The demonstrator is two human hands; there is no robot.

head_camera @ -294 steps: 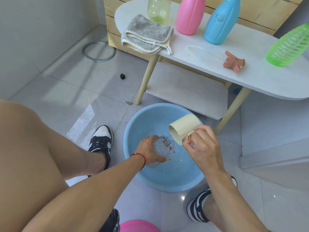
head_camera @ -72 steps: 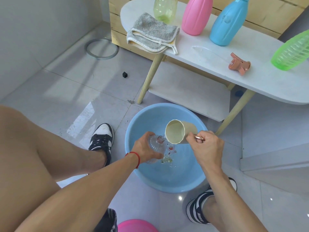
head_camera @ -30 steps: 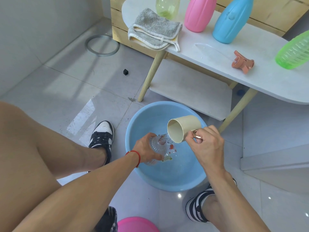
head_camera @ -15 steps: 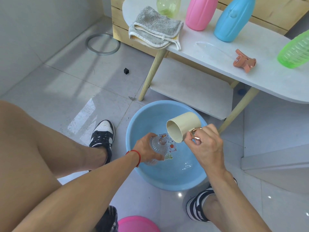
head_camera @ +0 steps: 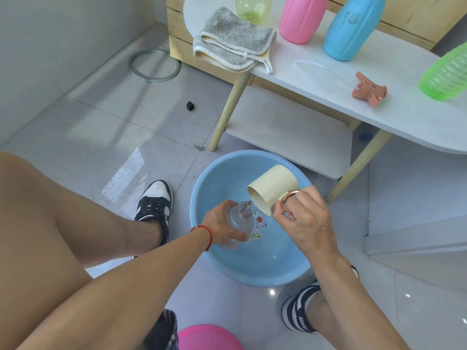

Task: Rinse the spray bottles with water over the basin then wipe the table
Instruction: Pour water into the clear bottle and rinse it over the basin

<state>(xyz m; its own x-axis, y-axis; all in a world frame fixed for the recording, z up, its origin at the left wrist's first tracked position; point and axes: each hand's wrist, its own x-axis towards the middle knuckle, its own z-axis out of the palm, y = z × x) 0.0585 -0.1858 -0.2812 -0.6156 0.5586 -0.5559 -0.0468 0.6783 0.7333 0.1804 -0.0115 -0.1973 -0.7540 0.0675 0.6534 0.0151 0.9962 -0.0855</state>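
Note:
My left hand grips a clear ribbed spray bottle with no spray head, over the blue basin on the floor. My right hand holds a cream cup by its copper handle, tipped with its mouth down toward the bottle's neck. On the white table stand a yellow-green bottle, a pink bottle, a blue bottle and a green bottle. An orange spray head lies there, and a folded grey cloth sits at the table's left end.
A lower shelf sits under the table on pale wooden legs. My two sneakers flank the basin. A pink tub shows at the bottom edge. A metal ring and a small black cube lie on the tiled floor.
Over the last second the cup has tipped a little further down toward the bottle's neck. My left hand and the bottle have barely moved over the basin.

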